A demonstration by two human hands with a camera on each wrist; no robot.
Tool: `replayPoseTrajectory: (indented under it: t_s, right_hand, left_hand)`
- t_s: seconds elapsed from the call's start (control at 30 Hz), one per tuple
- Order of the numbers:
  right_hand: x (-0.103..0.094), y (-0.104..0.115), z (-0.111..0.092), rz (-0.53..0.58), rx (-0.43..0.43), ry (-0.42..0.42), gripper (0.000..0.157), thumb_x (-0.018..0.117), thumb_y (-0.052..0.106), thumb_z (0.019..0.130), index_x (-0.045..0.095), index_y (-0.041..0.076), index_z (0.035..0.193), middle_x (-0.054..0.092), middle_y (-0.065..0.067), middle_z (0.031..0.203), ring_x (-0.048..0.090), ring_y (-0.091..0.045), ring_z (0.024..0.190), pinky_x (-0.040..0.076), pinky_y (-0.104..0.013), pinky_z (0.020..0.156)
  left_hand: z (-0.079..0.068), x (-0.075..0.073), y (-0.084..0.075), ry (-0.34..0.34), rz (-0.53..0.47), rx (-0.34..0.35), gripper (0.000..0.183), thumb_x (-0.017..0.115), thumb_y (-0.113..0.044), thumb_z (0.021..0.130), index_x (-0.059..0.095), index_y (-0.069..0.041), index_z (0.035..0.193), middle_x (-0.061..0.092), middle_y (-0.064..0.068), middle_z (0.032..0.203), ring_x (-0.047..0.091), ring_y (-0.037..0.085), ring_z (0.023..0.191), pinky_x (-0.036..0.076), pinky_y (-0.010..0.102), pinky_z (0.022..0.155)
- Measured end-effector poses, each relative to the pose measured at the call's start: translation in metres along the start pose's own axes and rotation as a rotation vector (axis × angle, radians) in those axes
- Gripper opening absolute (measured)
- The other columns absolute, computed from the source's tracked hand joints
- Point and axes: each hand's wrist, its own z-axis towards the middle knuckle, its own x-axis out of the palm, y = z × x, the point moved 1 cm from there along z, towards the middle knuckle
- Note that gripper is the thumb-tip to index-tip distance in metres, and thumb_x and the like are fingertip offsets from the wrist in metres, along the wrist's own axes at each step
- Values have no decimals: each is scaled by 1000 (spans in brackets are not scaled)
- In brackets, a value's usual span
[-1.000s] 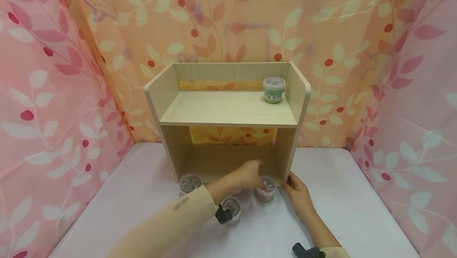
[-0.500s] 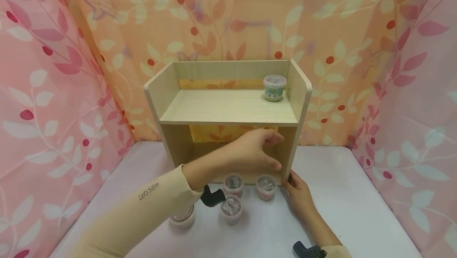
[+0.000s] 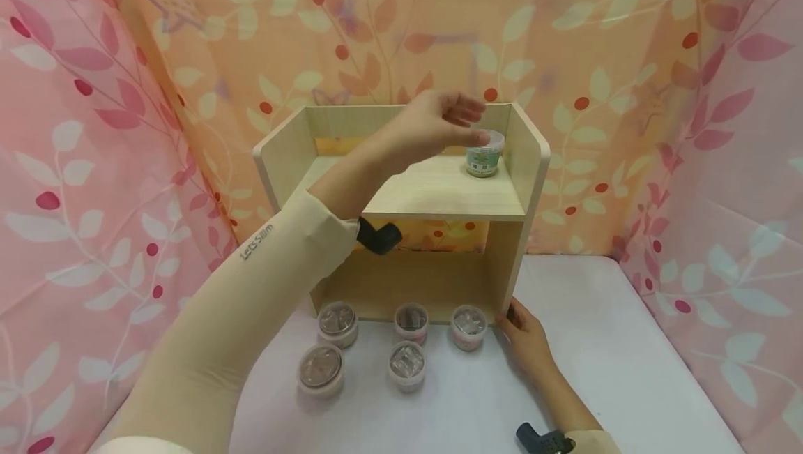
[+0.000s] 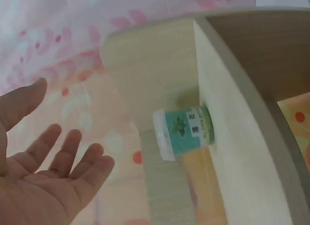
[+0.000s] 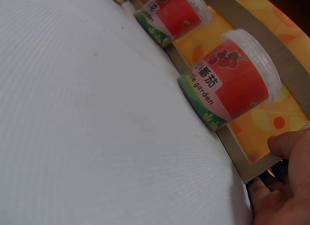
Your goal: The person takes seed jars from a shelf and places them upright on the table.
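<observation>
My left hand (image 3: 433, 123) is raised over the upper board of a small wooden shelf (image 3: 439, 197), fingers spread and holding nothing. In the head view its thumb overlaps the lid of a green-labelled plastic tub (image 3: 482, 163). The left wrist view has that tub (image 4: 186, 130) upright against the shelf's right side, with a gap to the hand (image 4: 58, 181). Down at the shelf's lower right front corner, my right hand (image 3: 528, 344) grips the side panel, thumb in front and fingertips partly hidden behind. Beside it stands a red-labelled tub (image 5: 237, 80) with a tomato picture.
Several more lidded tubs stand on the white tabletop before the shelf, among them one at front centre (image 3: 406, 367) and one at front left (image 3: 320, 370). Floral curtains (image 3: 401, 21) enclose the table at the back and both sides.
My left hand has moved up from the tub at the right front, past the lower compartment, to the upper shelf. The tubs on the table have come into view. The right hand stays put.
</observation>
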Motion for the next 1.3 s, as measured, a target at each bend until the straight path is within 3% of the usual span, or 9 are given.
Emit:
replayPoseTrajectory:
  t_s: [0.1,0.23,0.47,0.9,1.3]
  right_hand:
    - [-1,-1,1,-20,-7,0,57,60,14,104,40,3,156,41,-22,159,38,-35,148,41,-15,104]
    - [-2,0,1,-20,2,-2,58,61,15,104,39,4,156,39,-22,159,37,-35,149,39,-21,109]
    - [0,3,-1,-8,19,7,59,60,16,104,37,3,157,38,-22,160,36,-34,149,36,-36,114]
    - [1,3,-2,26,13,1,57,60,12,104,38,1,156,39,-24,159,37,-35,148,37,-36,113]
    - [-2,2,-1,19,7,-2,58,61,14,104,38,1,156,39,-24,159,39,-35,147,40,-29,110]
  left_hand:
    - [23,-5,5,-45,-32,-49,59,79,-29,92,55,-15,144,57,1,145,53,13,132,46,31,109]
    - [46,0,18,-107,-100,-110,64,79,-31,92,50,-16,147,52,3,150,51,15,135,44,32,111]
    - [69,21,37,-183,-180,-184,78,81,-29,89,42,-11,154,44,5,158,43,19,144,40,35,117]
    - [81,36,66,-160,-117,-288,87,86,-23,85,39,-6,156,43,7,160,41,21,146,36,32,119]
    - [88,37,77,-191,-111,-267,74,88,-19,83,53,-5,146,57,8,146,52,20,133,42,31,114]
